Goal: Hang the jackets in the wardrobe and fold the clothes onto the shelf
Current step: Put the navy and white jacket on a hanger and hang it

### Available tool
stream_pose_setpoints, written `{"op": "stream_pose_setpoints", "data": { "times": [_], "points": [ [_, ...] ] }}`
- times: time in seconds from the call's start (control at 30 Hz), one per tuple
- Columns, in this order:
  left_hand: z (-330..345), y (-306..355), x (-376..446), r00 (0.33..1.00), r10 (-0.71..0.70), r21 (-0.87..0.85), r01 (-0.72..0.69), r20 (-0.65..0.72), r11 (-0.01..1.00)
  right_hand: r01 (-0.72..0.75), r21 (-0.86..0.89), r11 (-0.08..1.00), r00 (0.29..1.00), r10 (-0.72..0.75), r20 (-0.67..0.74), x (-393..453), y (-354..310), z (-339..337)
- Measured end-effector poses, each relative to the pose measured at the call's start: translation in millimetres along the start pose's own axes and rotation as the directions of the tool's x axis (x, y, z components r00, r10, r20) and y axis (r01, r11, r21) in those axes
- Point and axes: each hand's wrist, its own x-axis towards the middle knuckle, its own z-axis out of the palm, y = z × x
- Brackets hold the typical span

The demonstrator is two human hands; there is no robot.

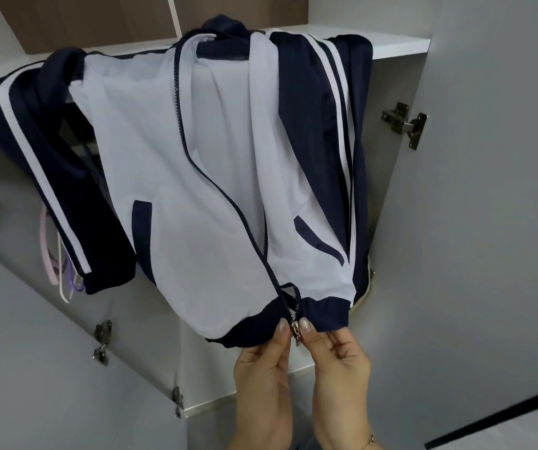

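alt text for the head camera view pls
Two hands pinch the bottom hem of a navy and white jacket at its zipper, left hand and right hand on either side. The jacket hangs in an open grey wardrobe, below a white shelf.

Navy-and-white zip-front track jacket (196, 177) conceals its hanger and the wardrobe rail. Pink and white plastic hangers (54, 267) are partly hidden behind its left sleeve. Both wrists are cut off by the bottom edge.
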Motion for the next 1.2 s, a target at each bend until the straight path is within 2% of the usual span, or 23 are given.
{"op": "stream_pose_setpoints", "data": {
  "times": [0.17,0.37,0.53,0.8,0.93,1.07,1.2],
  "points": [
    [-5,0,5,0.999,0.017,-0.014,-0.017,-0.037,1.000,0.011,-0.059,0.998,0.999,-0.013,-0.033,2,3,-5],
    [-7,-5,2,0.999,0.034,-0.001,-0.034,-0.017,0.999,-0.006,-0.066,0.998,0.999,0.003,-0.035,2,9,-6],
    [-12,-3,5,0.998,0.027,-0.005,-0.028,-0.056,1.000,0.006,-0.045,0.999,1.000,-0.007,-0.019,0,10,-6],
    [-15,-5,-1,0.999,0.032,0.034,-0.032,-0.007,0.999,0.016,-0.087,0.996,1.000,-0.017,-0.005,-1,20,-10],
    [-19,-11,-2,0.999,0.040,0.129,-0.040,0.006,0.991,0.021,-0.124,0.992,0.999,-0.025,-0.034,1,23,-12],
    [-26,-20,0,1.000,-0.007,0.220,0.011,-0.016,0.975,0.052,-0.111,0.992,0.994,-0.062,-0.087,10,25,-14],
    [-37,-14,5,1.000,-0.023,0.306,0.027,-0.015,0.952,0.023,-0.124,0.992,1.000,-0.023,-0.006,9,29,-18]
  ]
}}
